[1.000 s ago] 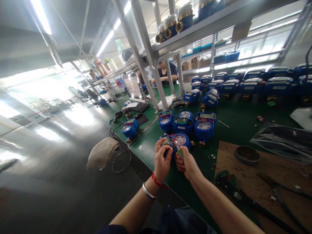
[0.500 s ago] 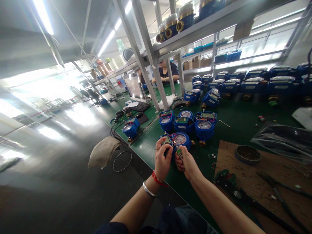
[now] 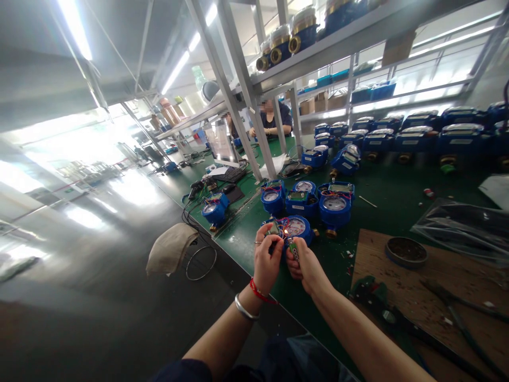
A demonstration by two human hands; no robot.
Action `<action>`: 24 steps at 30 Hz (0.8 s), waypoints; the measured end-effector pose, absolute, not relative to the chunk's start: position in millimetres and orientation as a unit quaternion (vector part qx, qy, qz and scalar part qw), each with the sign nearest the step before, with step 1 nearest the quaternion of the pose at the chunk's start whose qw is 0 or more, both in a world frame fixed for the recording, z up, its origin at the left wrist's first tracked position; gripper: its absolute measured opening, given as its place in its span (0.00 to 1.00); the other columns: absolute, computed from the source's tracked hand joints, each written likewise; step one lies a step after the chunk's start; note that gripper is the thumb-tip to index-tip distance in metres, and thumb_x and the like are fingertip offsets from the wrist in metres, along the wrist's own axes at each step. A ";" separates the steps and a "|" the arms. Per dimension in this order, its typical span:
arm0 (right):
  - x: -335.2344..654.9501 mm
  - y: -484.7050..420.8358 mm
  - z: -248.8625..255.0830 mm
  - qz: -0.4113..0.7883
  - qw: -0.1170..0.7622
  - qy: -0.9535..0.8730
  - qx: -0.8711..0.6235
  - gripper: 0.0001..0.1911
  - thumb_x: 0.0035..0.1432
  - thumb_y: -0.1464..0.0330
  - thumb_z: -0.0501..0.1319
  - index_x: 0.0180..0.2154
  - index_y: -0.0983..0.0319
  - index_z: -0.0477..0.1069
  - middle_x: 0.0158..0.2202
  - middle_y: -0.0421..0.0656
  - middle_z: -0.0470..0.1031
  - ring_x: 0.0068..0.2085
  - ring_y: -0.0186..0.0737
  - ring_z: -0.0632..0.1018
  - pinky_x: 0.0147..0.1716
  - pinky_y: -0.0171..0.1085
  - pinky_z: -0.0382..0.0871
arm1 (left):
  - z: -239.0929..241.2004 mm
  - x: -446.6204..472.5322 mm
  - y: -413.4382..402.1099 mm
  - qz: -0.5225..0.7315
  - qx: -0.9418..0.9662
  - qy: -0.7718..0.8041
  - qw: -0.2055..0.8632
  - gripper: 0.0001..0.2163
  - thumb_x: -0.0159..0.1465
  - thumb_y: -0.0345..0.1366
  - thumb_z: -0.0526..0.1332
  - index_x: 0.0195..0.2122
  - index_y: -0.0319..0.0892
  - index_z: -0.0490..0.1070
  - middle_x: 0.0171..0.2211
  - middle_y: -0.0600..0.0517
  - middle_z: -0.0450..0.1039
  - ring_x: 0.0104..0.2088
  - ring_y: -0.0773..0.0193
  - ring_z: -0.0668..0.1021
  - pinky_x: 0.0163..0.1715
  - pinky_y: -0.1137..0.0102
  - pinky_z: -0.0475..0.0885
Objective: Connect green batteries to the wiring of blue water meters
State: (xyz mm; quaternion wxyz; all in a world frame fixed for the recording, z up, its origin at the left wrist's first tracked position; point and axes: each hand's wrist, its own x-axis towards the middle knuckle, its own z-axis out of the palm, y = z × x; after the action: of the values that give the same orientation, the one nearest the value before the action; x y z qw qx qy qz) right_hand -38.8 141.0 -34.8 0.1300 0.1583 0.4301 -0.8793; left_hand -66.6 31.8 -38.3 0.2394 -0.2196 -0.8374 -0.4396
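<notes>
My right hand (image 3: 304,265) is wrapped round a green lighter (image 3: 293,248), its top pointing at the wiring. A small bright spot like a flame glows above it. My left hand (image 3: 267,260) pinches thin coloured wires (image 3: 283,228) between thumb and forefinger, close to that glow; the wire ends are too small to make out. Those wires run over a blue water meter (image 3: 304,229) with a round clear dial, lying just beyond both hands. A small circuit board (image 3: 273,229) shows by my left fingers, partly covered by them.
More blue meters (image 3: 334,208) stand behind, with a long row (image 3: 415,139) at the back right. Cardboard (image 3: 369,254) at right bears a round tin (image 3: 406,251) and long-handled tools (image 3: 387,315). A metal shelf post (image 3: 254,127) rises ahead. A person (image 3: 274,119) sits beyond it.
A small bright glow now shows at the top of the lighter. Both hands keep nearly the same place and grip; the whole view has shifted slightly.
</notes>
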 end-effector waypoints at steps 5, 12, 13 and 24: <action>-38.2 141.6 -36.6 -0.878 0.134 0.430 0.161 0.22 0.58 0.54 0.46 0.19 0.61 0.57 0.11 0.31 0.50 0.11 0.24 0.51 0.11 0.27 0.38 | -38.1 -66.3 32.4 -0.441 -0.215 -0.839 0.234 0.04 0.65 0.34 0.57 0.35 0.42 0.70 0.56 0.45 0.65 0.59 0.56 0.67 0.58 0.58 0.63; -38.2 142.3 -37.3 -0.878 0.133 0.433 0.155 0.21 0.57 0.53 0.47 0.20 0.61 0.57 0.11 0.32 0.51 0.11 0.24 0.51 0.11 0.27 0.39 | -37.5 -66.2 32.7 -0.445 -0.214 -0.838 0.234 0.04 0.65 0.34 0.57 0.35 0.42 0.70 0.55 0.45 0.65 0.58 0.56 0.67 0.57 0.57 0.63; -38.0 142.2 -37.1 -0.878 0.132 0.434 0.154 0.21 0.57 0.53 0.48 0.20 0.61 0.57 0.12 0.32 0.51 0.11 0.23 0.51 0.11 0.27 0.39 | -37.7 -66.3 32.7 -0.444 -0.213 -0.838 0.234 0.04 0.65 0.34 0.57 0.35 0.42 0.70 0.55 0.45 0.65 0.58 0.56 0.67 0.57 0.57 0.63; -39.0 143.6 -36.9 -0.877 0.121 0.439 0.156 0.21 0.56 0.53 0.49 0.20 0.61 0.58 0.12 0.32 0.52 0.11 0.23 0.52 0.11 0.26 0.39 | -39.5 -67.5 31.4 -0.443 -0.215 -0.838 0.236 0.04 0.65 0.35 0.57 0.36 0.42 0.70 0.56 0.45 0.65 0.59 0.56 0.67 0.57 0.57 0.64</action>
State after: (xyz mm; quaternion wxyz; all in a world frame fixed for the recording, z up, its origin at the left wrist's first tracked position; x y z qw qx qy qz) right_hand -39.0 143.6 -36.9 0.1209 0.1557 0.4388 -0.8767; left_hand -67.5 31.4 -39.5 0.2363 -0.2149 -0.8379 -0.4426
